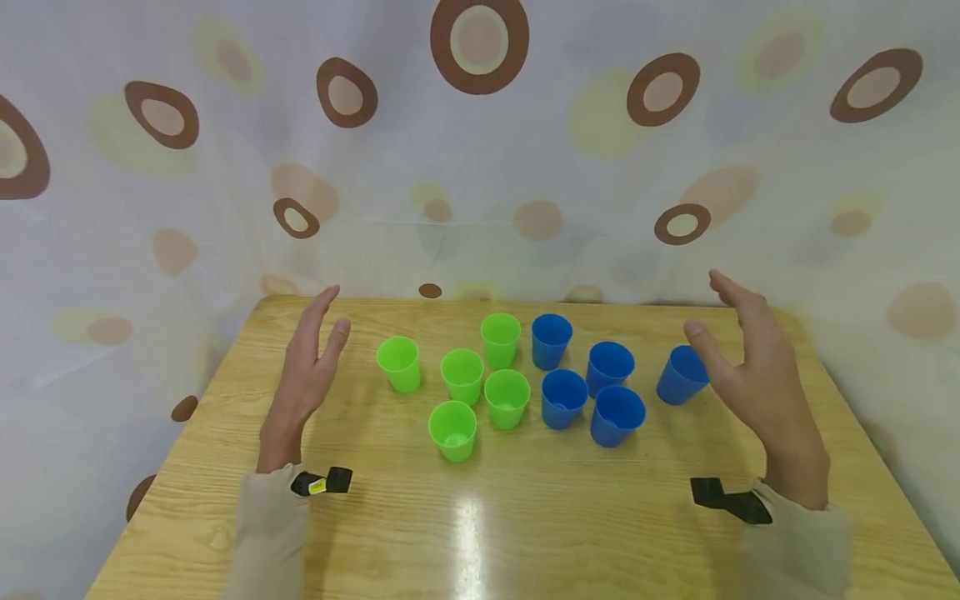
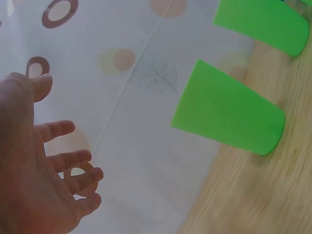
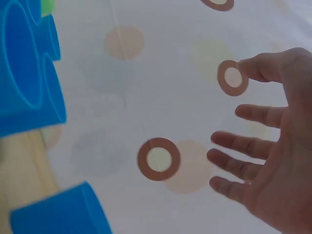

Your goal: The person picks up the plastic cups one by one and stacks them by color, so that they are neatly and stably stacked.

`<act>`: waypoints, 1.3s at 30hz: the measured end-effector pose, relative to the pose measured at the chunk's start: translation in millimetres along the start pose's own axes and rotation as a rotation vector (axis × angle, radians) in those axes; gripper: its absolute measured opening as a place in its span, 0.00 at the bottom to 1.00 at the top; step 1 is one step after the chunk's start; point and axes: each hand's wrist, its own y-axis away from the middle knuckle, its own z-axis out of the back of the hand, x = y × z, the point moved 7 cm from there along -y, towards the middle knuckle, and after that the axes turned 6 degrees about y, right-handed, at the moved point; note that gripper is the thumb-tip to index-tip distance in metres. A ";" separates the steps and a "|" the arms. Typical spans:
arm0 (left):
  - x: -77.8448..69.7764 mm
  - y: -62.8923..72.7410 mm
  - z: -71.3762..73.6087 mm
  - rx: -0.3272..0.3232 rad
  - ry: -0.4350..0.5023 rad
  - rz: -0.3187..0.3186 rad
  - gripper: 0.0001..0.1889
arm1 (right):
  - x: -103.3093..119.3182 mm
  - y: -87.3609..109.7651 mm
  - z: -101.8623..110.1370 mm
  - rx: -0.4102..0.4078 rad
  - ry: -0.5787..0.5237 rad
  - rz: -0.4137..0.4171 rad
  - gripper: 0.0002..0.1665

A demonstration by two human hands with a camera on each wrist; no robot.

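Note:
My left hand (image 1: 309, 362) hovers over the table's left side with fingers extended and nothing in it. Nearest to it stands a green cup (image 1: 400, 367), upright with its mouth up; the left wrist view shows a green cup (image 2: 229, 109) beyond the fingertips. Several more green cups (image 1: 462, 377) are grouped left of centre. Blue cups (image 1: 564, 400) form a second cluster just right of them. My right hand (image 1: 757, 367) is raised at the right, fingers spread and holding nothing. It partly overlaps a lone blue cup (image 1: 681, 377) in the head view; a blue cup (image 3: 61, 214) also shows low in the right wrist view.
The cups stand on a light wooden table (image 1: 525, 517). A pale curtain (image 1: 480, 167) with brown and yellow circles hangs behind the table and along both sides. Dark straps (image 1: 322, 482) circle the sleeved wrists.

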 end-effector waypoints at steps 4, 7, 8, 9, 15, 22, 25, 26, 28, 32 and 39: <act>5.5 6.0 -4.5 0.015 0.051 0.041 0.28 | 7.4 2.1 -16.7 -0.035 -0.058 0.064 0.36; 8.9 8.1 -7.6 0.019 0.091 0.053 0.27 | 9.1 4.0 -29.4 -0.051 -0.097 0.091 0.35; 10.2 8.2 -9.2 0.024 0.104 0.052 0.27 | 9.5 4.4 -33.5 -0.050 -0.116 0.094 0.35; 11.9 8.2 -10.8 0.029 0.118 0.053 0.27 | 10.1 4.7 -37.8 -0.046 -0.132 0.098 0.35; 21.2 10.2 -25.4 0.060 0.208 0.077 0.26 | 17.9 11.8 -60.1 0.032 -0.184 0.092 0.36; 29.4 18.3 -33.7 0.078 0.261 0.095 0.26 | 28.5 14.1 -86.9 0.127 -0.205 0.099 0.33; 31.0 18.8 -35.7 0.089 0.274 0.093 0.25 | 32.0 13.1 -96.5 0.147 -0.206 0.120 0.32; 31.3 19.1 -36.7 0.094 0.281 0.091 0.25 | 33.0 13.1 -99.8 0.156 -0.202 0.126 0.32; 32.9 19.6 -38.7 0.107 0.301 0.089 0.26 | 35.3 14.2 -106.7 0.177 -0.189 0.139 0.32; 36.7 21.5 -42.3 0.120 0.317 0.102 0.26 | 39.4 17.4 -120.5 0.224 -0.172 0.155 0.31; 42.5 23.3 -47.2 0.131 0.321 0.127 0.28 | 49.6 20.5 -136.1 0.267 -0.161 0.187 0.32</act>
